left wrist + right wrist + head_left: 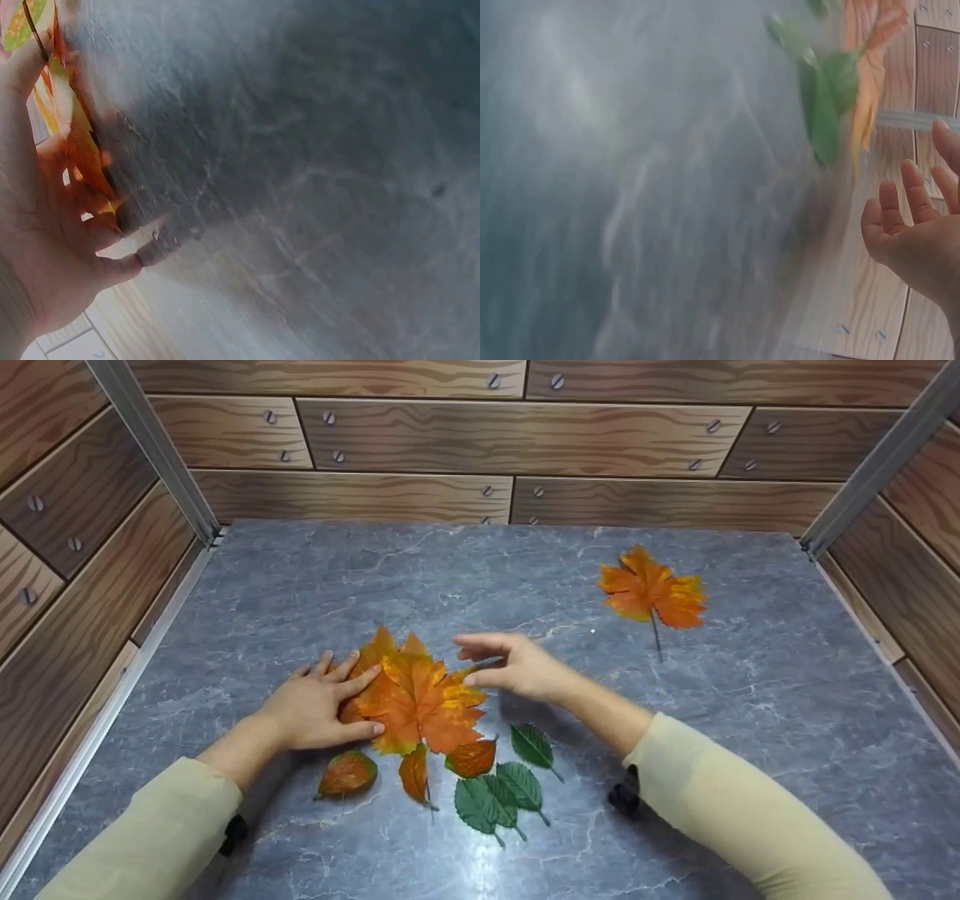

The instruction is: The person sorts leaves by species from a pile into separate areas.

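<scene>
Overlapping orange maple leaves (420, 697) lie in a pile at the middle left of the table in the head view. My left hand (319, 709) rests on the pile's left side with its fingers spread. In the left wrist view the fingers of that hand (56, 232) lie against the orange leaf edges (88, 161). Just off the pile's right edge hovers my right hand (521, 666), fingers loosely bent, nothing held. The right wrist view shows this hand (919, 232) apart from the leaves.
Small orange-green leaves (347, 774) and several green leaves (476, 804) lie in front of the pile. Another maple leaf (652, 589) with a stem lies at the back right of the grey marbled table (360, 562). Wood-patterned walls (517, 439) enclose the back and sides.
</scene>
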Available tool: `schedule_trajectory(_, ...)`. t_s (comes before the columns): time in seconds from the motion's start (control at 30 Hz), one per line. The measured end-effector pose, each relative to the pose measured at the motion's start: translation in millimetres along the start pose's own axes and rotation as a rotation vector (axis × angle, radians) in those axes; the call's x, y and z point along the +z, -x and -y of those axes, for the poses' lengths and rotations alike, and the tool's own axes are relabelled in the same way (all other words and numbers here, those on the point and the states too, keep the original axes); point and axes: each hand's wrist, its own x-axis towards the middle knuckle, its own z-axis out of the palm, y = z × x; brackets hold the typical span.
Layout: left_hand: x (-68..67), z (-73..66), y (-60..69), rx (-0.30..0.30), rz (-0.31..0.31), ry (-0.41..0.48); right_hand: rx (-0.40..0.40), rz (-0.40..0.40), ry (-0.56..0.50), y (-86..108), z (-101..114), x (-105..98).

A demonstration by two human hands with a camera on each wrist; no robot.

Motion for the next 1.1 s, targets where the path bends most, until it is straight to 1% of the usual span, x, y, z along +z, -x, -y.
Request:
schedule_trajectory(0.1, -0.3, -0.2, -0.4, -0.001, 0.002, -0.003, 0.009, 0.042, 0.012, -2.8, -1, 7)
schedule_trajectory(0.2, -0.4, -0.5, -0.8, -0.001, 0.001, -0.004, -0.002, 0.08, 0.033, -5.3, -1, 11)
schedule_trajectory(0.33, -0.5, -0.9, -0.9, -0.001, -0.001, -0.004, -0.013, 0.122, 0.112, -7.3, -4, 13)
schedule_trajectory(0.47, -0.2, -1.2, -0.7, -0.003, -0.003, -0.008, 0.003, 0.154, 0.21, -8.7, -6, 14)
schedule_trajectory(0.57, 0.4, -1.2, -0.1, -0.002, -0.01, -0.012, 0.039, 0.158, 0.276, -8.2, -5, 15)
schedule_trajectory(0.7, 1.5, -0.9, 0.8, 0.001, -0.023, -0.018, 0.057, 0.147, 0.351, -7.6, -5, 18)
schedule_trajectory(0.83, 2.4, -0.8, 0.9, 0.003, -0.03, -0.021, 0.055, 0.133, 0.379, -7.9, -6, 22)
schedule_trajectory(0.93, 2.9, -0.7, 0.9, 0.001, -0.023, -0.02, 0.068, 0.128, 0.397, -7.6, -5, 24)
schedule_trajectory(1.1, 4.0, -0.7, 1.0, -0.004, -0.016, -0.017, 0.061, 0.121, 0.439, -8.4, -5, 27)
